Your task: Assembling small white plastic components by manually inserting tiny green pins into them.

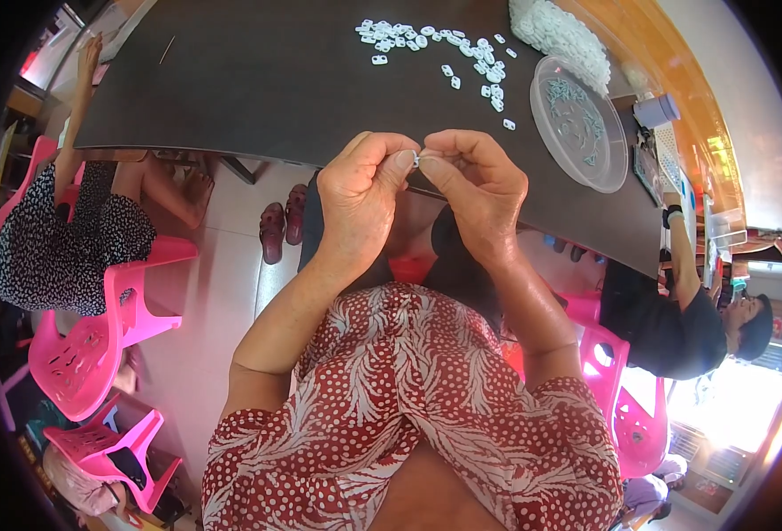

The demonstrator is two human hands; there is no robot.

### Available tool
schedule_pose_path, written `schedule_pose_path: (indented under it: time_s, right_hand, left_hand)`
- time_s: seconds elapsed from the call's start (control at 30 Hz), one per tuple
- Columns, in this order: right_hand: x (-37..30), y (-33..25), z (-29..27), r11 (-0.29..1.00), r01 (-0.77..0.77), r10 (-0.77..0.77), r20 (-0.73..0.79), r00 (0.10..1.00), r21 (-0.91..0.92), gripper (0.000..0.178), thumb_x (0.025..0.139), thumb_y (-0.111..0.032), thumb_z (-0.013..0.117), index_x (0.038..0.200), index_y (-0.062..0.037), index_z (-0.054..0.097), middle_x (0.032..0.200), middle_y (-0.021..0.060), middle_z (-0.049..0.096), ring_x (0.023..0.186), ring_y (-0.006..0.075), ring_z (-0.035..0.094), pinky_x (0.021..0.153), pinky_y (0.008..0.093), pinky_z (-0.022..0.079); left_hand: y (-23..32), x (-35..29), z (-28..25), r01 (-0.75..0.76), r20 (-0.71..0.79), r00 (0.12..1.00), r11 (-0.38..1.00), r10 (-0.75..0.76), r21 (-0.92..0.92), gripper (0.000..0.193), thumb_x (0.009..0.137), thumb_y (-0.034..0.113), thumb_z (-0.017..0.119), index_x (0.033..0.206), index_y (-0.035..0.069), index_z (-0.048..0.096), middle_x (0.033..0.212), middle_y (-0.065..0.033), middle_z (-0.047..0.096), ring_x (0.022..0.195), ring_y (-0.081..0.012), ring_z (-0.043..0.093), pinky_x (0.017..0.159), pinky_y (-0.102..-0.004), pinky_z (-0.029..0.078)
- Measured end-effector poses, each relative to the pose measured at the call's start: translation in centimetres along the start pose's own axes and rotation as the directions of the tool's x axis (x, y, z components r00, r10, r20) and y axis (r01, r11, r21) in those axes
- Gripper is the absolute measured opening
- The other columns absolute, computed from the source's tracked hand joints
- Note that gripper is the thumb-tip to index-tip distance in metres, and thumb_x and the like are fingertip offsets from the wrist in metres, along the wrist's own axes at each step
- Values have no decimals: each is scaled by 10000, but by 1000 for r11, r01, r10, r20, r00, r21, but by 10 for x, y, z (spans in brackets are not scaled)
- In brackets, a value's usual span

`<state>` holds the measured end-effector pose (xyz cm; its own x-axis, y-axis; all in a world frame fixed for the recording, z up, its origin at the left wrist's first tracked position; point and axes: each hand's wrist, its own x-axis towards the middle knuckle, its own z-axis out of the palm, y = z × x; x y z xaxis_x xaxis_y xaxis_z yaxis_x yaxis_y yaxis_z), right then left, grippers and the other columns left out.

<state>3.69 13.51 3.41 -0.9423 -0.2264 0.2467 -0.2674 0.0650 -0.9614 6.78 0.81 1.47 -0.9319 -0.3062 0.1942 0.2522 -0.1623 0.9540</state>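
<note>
My left hand (pixel 355 195) and my right hand (pixel 484 195) meet just past the near edge of the dark table (pixel 258 80). Between their pinched thumbs and forefingers is a small white plastic piece (pixel 416 162), mostly covered by the fingertips. Whether a second part is pressed into it I cannot tell. Beyond the hands, many similar white pieces (pixel 379 60) with holes lie loose on the tabletop. To their right, a round clear plastic tray (pixel 539 133) holds many tiny grey-green parts (pixel 577 111), too small to name.
A clear bag of white pieces (pixel 561 40) sits at the far right, near a pale cup (pixel 656 110). A thin stick (pixel 167 50) lies at far left. Pink chairs (pixel 77 363) and seated people flank me. Dark red shoes (pixel 272 234) stand on the floor.
</note>
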Motion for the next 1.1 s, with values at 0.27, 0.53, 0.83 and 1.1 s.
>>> schedule_pose_path:
  time_s: [0.27, 0.53, 0.83, 1.1]
  right_hand:
    - [-1, -3, 1, 1000, 16, -15, 20, 1000, -25, 156, 792, 1, 639, 947, 11, 618, 821, 2, 620, 728, 41, 535, 667, 193, 454]
    - [-6, -5, 1, 997, 58, -55, 45, 997, -60, 145, 783, 11, 639, 926, 17, 619, 774, 2, 609, 680, 35, 519, 615, 189, 444]
    - [-10, -11, 4, 995, 62, -59, 42, 997, -80, 81, 799, 24, 609, 879, 13, 605, 768, 26, 596, 664, 57, 538, 588, 202, 444]
    - [-5, -5, 7, 901, 276, -260, 93, 961, -336, 34, 797, -20, 560, 816, 4, 576, 765, 112, 562, 664, 238, 558, 605, 327, 454]
  left_hand:
    - [1, 0, -3, -118, 15, 993, 979, 117, 167, 52, 802, -7, 632, 850, -12, 614, 689, -37, 543, 599, -91, 510, 535, -226, 411]
    - [5, -7, -4, -275, 49, 960, 900, 275, 339, 51, 783, -16, 640, 819, -3, 607, 690, -62, 552, 592, -152, 534, 524, -272, 416]
    - [4, -10, -4, -212, 38, 977, 941, 209, 265, 31, 812, 5, 622, 838, -10, 613, 726, -44, 560, 623, -119, 526, 546, -234, 419]
    - [1, -12, 0, -216, -13, 972, 909, 236, 356, 37, 838, -3, 589, 854, -12, 621, 765, -25, 572, 618, -66, 509, 543, -201, 422]
